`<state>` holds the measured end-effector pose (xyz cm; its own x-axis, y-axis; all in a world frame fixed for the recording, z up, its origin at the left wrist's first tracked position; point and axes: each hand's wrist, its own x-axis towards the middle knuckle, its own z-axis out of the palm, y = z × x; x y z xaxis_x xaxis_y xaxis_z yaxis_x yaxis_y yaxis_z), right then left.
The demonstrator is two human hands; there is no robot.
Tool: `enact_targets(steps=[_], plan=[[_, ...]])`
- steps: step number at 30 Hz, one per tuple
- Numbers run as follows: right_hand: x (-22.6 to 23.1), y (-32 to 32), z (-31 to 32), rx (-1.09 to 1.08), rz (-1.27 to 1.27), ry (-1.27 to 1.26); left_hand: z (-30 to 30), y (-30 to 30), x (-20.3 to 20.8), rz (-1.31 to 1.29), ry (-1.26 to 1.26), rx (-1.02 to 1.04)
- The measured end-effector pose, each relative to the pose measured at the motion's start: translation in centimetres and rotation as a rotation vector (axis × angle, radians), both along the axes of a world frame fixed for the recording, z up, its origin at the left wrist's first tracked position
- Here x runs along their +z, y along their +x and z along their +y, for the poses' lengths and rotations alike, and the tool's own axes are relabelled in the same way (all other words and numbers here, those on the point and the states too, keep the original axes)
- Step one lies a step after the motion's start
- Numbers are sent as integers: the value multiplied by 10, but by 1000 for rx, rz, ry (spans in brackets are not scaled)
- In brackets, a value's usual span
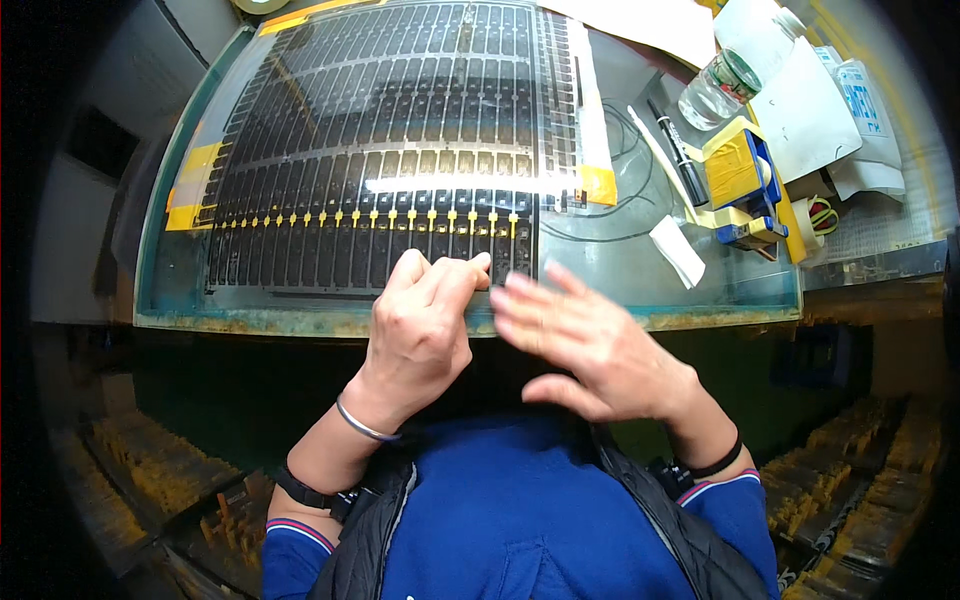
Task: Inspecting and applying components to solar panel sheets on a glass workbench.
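My left hand [425, 310] is closed, its fingers curled at the near edge of a dark patterned sheet [370, 240]; what the fingers hold, if anything, is hidden. Just to its right, my right hand [592, 350] hangs over the table's front edge, fingers stretched out and slightly smeared by motion, with nothing seen in it. The sheet carries rows of narrow dark rectangles, and one row near the front shows small yellow marks. It lies flat on a glass-topped table [640, 318], with yellow tape [195, 185] at its left side.
At the right of the table are a tape dispenser [738, 170], a black marker [678, 150], a thin white stick [660, 155], a folded white paper [678, 252] and a glass jar [715, 92] with a green lid. Thin dark wires [630, 215] curl beside the sheet.
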<state>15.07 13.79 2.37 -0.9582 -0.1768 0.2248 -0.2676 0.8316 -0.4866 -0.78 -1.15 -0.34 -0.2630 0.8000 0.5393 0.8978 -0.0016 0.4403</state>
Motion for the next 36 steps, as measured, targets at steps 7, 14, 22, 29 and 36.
enact_targets(steps=[7, 14, 22, 29, 36], plan=[[17, 22, 21, -303, 78, -513, -2, 0, 0, -32, 63, 4], [5, -32, 121, -825, 199, 380, -6, -3, -11, -26, 223, 0], [2, -43, 126, -863, 61, 542, -6, -3, -8, -324, 257, 30], [63, -8, 54, -517, 89, -855, -11, -5, -6, -383, 248, 27], [-9, 12, 15, -448, 10, -1216, -3, 11, -4, 34, 118, -105]])
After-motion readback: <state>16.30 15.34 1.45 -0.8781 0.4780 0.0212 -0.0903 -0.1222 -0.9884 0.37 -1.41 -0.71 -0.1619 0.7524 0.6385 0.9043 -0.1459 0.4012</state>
